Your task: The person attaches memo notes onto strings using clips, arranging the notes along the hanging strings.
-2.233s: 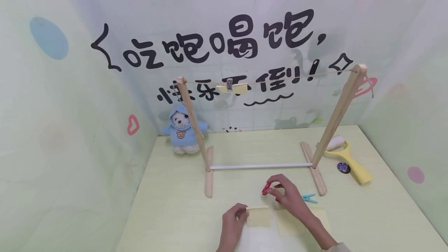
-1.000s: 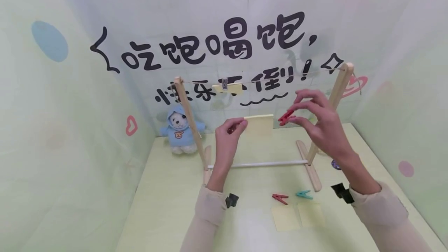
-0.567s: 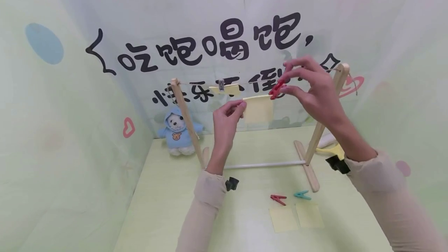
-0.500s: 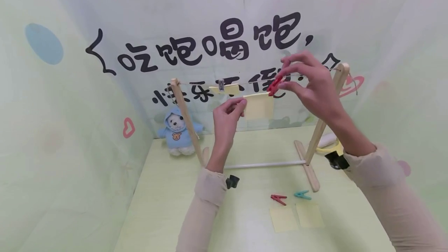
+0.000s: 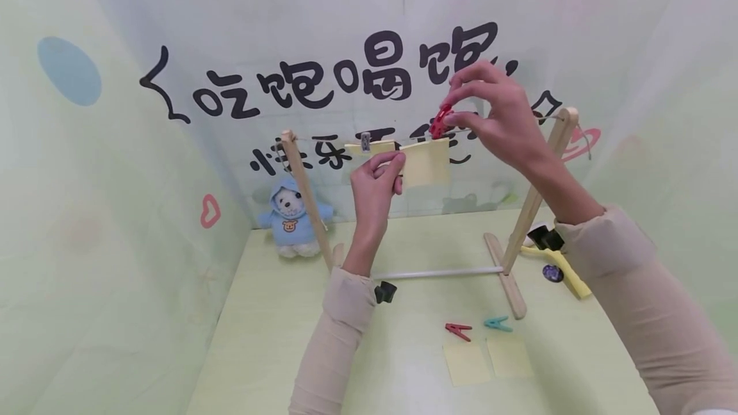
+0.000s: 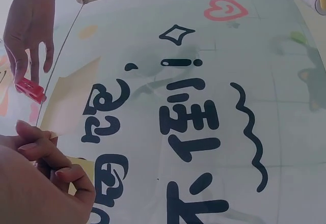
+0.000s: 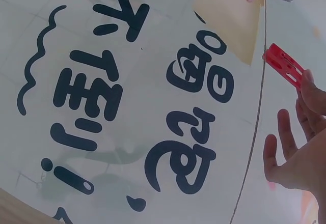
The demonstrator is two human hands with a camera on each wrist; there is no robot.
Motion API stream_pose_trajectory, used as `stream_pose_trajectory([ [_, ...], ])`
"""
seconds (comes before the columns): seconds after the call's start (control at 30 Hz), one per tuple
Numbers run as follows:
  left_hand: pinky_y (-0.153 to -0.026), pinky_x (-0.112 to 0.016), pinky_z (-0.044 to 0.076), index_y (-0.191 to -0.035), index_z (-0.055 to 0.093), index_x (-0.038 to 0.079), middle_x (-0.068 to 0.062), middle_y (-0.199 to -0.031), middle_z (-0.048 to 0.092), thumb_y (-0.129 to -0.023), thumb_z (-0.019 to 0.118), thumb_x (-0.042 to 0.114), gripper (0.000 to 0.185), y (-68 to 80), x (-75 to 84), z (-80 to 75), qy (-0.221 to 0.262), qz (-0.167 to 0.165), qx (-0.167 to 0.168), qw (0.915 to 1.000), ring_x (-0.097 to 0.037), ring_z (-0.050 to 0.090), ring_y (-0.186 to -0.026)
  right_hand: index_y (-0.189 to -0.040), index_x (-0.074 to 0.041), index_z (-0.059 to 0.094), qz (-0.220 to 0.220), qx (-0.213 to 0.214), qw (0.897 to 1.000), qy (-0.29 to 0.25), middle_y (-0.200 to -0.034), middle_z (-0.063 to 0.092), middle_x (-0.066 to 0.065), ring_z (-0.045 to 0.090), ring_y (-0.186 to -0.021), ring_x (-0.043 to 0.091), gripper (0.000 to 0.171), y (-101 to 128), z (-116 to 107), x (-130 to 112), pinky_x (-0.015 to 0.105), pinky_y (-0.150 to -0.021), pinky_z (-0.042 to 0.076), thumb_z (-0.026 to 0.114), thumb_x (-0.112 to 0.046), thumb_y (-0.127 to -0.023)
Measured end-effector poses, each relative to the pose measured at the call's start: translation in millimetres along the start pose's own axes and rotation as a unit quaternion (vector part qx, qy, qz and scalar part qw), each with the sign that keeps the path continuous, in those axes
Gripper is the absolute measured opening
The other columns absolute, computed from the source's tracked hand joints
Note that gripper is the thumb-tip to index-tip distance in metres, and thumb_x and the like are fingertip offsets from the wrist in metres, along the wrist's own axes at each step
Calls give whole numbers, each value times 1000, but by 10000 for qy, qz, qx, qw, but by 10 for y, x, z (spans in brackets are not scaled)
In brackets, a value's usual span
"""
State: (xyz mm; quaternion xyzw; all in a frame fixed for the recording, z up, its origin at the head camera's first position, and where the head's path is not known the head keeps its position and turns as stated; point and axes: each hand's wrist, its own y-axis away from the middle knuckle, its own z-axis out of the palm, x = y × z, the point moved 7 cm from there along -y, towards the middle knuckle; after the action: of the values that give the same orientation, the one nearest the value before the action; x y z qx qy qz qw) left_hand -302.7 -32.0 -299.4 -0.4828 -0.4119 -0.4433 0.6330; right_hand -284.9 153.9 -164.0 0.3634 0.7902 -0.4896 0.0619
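Observation:
My left hand [image 5: 373, 194] pinches the left edge of a yellow paper note [image 5: 428, 164] and holds it up at the string [image 7: 256, 132]. Above the note's right part, my right hand [image 5: 503, 117] pinches a red clothespin [image 5: 441, 123] between thumb and fingers. In the right wrist view its nose is at the string, close to the note's upper edge; whether it bites on the paper cannot be seen. Just left of this note, a grey clothespin [image 5: 366, 141] fastens another yellow note [image 5: 383, 146] to the string, partly behind my left hand.
Wooden posts [image 5: 533, 210] and a white rod [image 5: 438, 273] form the stand. Nearer on the table lie a second red clothespin [image 5: 458, 330], a turquoise clothespin [image 5: 498, 323] and two yellow notes [image 5: 466, 365]. A plush toy [image 5: 291, 219] sits left; a yellow-handled roller [image 5: 572, 274] lies right.
Both hands have risen from the table to the string, carrying the note and the red clothespin. Over the last half second the clothespin has moved up and left, above the note's top edge.

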Motion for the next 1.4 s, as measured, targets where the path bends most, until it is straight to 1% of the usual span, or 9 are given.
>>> stream_pose_trajectory([
  [0.17,-48,-22,31,-104,75,6,11,-47,53,-94,73,25,22,-2,36,29,-202,135,-48,9997,-8,46,-43,-98,1,76,-23,-177,9998,41,-111,64,13,53,-118,21,16,-32,96,8,39,-108,38,81,-3,-82],
  [0.27,-48,-22,32,-104,75,6,11,-46,52,-94,73,25,21,-10,32,30,-180,156,-26,9997,-8,46,-43,-97,1,76,-52,-269,9996,83,-111,64,13,54,-118,23,16,-40,154,11,42,-107,39,81,-3,-82],
  [0.57,-48,-22,33,-106,74,6,12,-48,54,-95,72,26,22,-30,40,11,-171,277,-56,9995,-8,47,-44,-98,2,75,2,-629,9979,123,-111,62,14,53,-121,26,16,-25,304,57,47,-112,37,79,1,-83],
  [0.77,-48,-22,33,-106,73,7,11,-48,53,-95,72,26,22,-23,46,10,-190,259,-109,9994,-9,47,-44,-105,1,76,56,-763,9969,179,-112,60,13,53,-118,24,24,-15,352,90,45,-107,39,81,-2,-82],
  [0.9,-48,-21,33,-107,73,8,10,-48,53,-96,71,27,22,-16,36,10,-238,226,-124,9994,-9,47,-44,-109,1,75,74,-769,9968,201,-114,60,14,53,-116,25,29,0,367,113,46,-109,39,82,-4,-81],
  [1.0,-48,-20,33,-107,72,7,10,-48,53,-96,70,26,22,-25,15,24,-242,218,-142,9994,-9,47,-44,-112,1,74,108,-790,9966,227,-117,61,14,52,-119,25,32,12,366,145,47,-113,38,82,-5,-82],
  [1.13,-46,-19,32,-106,71,5,10,-47,53,-96,70,25,23,-37,-14,24,-186,169,-133,9996,-8,47,-43,-122,0,71,71,-814,9962,289,-127,60,14,52,-126,28,42,38,343,160,50,-114,39,83,-7,-82],
  [1.23,-46,-19,31,-106,71,5,9,-47,53,-96,70,25,23,-40,-28,18,-152,137,-122,9997,-9,48,-44,-128,-3,68,-55,-677,9972,305,-133,59,14,54,-128,28,48,86,279,127,47,-114,39,83,-8,-82],
  [1.4,-46,-19,29,-106,70,4,9,-48,54,-97,69,25,23,-32,-49,16,-100,106,-177,9997,-9,49,-45,-123,-5,71,-405,-97,9989,223,-130,62,14,56,-125,24,41,250,74,-15,25,-112,38,81,-3,-83],
])
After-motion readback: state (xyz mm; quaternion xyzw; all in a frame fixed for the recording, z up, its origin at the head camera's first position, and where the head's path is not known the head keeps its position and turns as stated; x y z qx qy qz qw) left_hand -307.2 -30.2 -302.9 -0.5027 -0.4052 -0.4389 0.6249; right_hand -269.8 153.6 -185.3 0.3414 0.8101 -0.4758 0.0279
